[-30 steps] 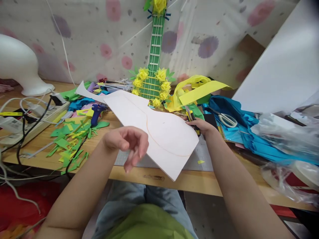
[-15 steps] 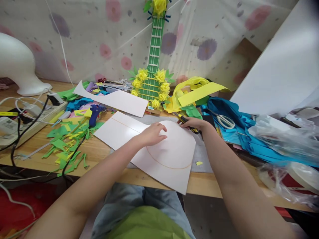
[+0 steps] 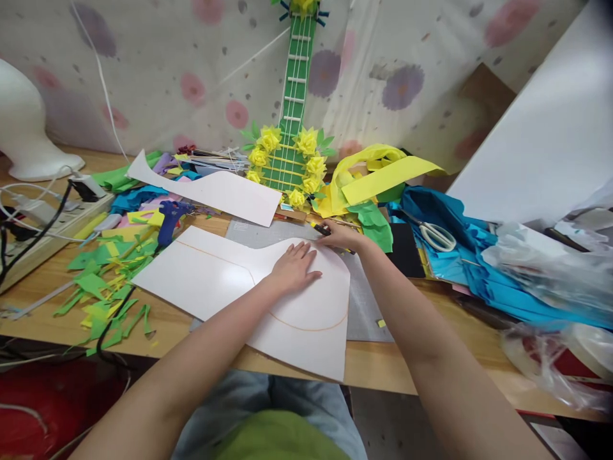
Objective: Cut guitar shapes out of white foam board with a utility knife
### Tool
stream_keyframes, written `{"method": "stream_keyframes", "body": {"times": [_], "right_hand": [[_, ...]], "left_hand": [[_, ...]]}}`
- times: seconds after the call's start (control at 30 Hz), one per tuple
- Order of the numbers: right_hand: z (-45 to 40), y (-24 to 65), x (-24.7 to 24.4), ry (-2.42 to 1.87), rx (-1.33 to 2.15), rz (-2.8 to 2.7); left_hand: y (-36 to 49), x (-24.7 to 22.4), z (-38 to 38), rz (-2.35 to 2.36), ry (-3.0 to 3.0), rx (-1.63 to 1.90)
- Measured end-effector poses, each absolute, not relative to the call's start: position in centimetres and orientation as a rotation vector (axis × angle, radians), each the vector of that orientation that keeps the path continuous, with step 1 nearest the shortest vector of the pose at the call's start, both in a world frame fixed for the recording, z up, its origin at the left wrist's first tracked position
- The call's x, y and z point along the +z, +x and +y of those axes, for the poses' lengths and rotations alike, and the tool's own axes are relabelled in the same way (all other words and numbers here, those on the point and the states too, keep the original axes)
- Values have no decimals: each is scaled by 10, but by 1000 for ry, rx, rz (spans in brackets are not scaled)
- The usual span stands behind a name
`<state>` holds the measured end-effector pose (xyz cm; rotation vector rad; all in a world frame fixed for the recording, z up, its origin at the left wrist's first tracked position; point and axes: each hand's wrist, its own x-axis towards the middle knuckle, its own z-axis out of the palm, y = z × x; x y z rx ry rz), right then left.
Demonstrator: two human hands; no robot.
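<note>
At your twelve o'clock stands a green stringed instrument [image 3: 293, 118] trimmed with yellow flowers [image 3: 271, 138], in front of a flower-printed sheet [image 3: 158, 51]. Round to your left you have a white head form [image 3: 26, 121] at ten, a blue glue gun [image 3: 170, 223] at nine and green and yellow scraps [image 3: 96, 284] at eight. To your right, a white panel [image 3: 536, 121] leans at two, pale-handled scissors [image 3: 437, 234] lie on blue material [image 3: 502, 287] at three, and a plastic-wrapped roll [image 3: 582, 354] sits at four.
</note>
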<state>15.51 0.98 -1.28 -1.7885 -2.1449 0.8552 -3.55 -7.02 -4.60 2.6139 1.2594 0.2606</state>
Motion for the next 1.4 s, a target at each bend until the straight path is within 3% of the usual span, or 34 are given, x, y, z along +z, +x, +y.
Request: {"method": "stream_keyframes", "body": {"times": [0.3, 0.57, 0.8, 1.4], "right_hand": [[-2, 173, -21, -1748, 931, -2082], [10, 148, -1, -1600, 379, -2649], [14, 119, 10, -1421, 166, -2824], [28, 123, 17, -1371, 85, -2963]], "left_hand": [[-43, -28, -62, 1355, 2608, 191], [-33, -45, -70, 1572, 2485, 407], [-32, -47, -67, 1636, 2442, 398], [-32, -42, -66, 1623, 2398, 341]]}}
